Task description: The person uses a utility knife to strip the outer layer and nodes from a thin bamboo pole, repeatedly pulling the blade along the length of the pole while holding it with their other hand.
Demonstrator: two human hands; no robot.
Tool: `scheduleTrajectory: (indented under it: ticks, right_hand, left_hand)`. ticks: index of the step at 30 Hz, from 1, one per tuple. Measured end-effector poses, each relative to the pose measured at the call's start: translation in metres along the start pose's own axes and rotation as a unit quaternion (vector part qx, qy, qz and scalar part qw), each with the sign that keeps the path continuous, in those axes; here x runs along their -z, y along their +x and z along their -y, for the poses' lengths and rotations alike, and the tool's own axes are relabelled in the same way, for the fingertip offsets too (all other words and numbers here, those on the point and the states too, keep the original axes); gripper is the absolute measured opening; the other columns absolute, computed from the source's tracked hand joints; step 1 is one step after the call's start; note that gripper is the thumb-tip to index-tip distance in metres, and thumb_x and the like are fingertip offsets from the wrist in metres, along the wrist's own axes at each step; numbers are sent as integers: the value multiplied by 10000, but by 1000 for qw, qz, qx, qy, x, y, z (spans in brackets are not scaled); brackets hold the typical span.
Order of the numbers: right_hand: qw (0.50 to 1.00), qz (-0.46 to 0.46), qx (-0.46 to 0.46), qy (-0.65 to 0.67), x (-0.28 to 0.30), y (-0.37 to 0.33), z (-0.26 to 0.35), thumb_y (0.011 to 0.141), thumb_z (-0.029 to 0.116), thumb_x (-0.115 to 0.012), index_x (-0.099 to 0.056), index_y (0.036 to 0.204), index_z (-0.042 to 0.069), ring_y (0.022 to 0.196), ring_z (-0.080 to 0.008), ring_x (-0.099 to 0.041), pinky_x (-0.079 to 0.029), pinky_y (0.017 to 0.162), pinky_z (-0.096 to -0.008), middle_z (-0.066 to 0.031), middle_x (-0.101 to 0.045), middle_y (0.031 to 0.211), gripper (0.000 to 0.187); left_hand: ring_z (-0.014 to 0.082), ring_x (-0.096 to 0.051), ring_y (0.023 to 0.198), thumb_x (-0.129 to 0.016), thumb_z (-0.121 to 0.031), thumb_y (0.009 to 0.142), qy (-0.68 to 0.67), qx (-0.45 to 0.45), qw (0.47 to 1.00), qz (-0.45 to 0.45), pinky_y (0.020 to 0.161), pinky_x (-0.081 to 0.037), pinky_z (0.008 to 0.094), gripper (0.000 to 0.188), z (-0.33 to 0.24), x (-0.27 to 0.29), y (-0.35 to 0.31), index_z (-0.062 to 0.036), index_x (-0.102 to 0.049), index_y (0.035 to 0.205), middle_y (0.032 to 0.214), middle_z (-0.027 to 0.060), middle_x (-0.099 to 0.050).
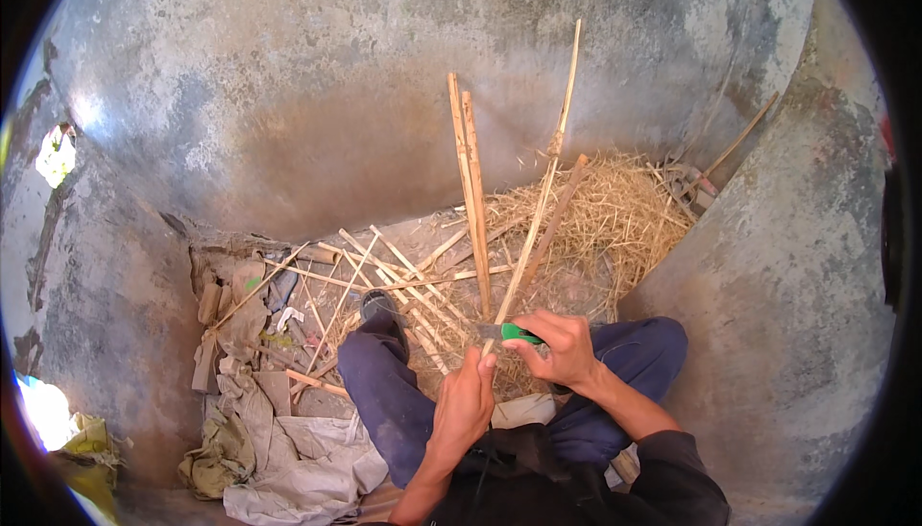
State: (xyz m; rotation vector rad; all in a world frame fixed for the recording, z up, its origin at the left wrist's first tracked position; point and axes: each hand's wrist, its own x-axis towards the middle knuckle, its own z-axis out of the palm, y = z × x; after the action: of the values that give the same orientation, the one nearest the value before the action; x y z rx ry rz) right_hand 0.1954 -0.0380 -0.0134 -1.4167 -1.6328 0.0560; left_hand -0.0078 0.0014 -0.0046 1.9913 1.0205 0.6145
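The left hand (463, 405) pinches the near end of the bamboo strip (531, 221), apparently steadying it against the green-handled knife (516, 333) gripped in the right hand (569, 348).

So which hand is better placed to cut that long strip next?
The right hand, probably: it grips the green knife, whose blade lies at the strip. The left hand holds the strip's near end, better for steadying.

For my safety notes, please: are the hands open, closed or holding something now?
Left hand: closed, holding the near end of a long strip.
Right hand: closed on a green-handled knife.
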Motion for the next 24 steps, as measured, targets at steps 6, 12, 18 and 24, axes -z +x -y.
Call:
scheduleTrajectory:
  ticks: [6, 12, 18, 24]
  right_hand:
    - [998, -29, 39, -30, 0, 10, -12, 941, 282, -852, -821, 1049, 42, 631, -275, -719, -528, 551, -396, -108, -766, 831, 265]
    - [984, -92, -128, -83, 50, 50, -93, 1023, 380, -776, -840, 1082, 27, 601, -235, -678, -504, 570, -394, -119, -793, 827, 364]
    - [993, -18, -107, -46, 59, 63, -97, 1018, 357, -786, -790, 1026, 13, 632, -177, -645, -475, 587, -372, -93, -713, 730, 344]
    - [980, -121, -160, -5, 51, 68, -71, 954, 264, -868, -758, 1216, 63, 758, -163, -703, -523, 672, -368, -85, -732, 777, 349]
  left_hand:
    - [599, -617, 748, -466, -287, 1194, 22, 4, 1000, -8, 642, -435, 658, 335, 2, 1, -2, -6, -516, 1017, 735, 343, -611]
    - [594, -624, 745, -472, -295, 1190, 30, 7, 999, 19, 645, -438, 666, 351, 25, -3, -36, -6, -526, 998, 721, 338, -614]
    - [556, -617, 761, -534, -263, 1172, 15, 63, 998, 15, 658, -454, 570, 329, 33, 13, -38, 6, -527, 982, 751, 302, -599]
    - [457, -614, 630, -642, -208, 1128, 1, 19, 997, -69, 582, -454, 487, 299, 51, 14, -27, 0, -532, 944, 707, 246, -599]
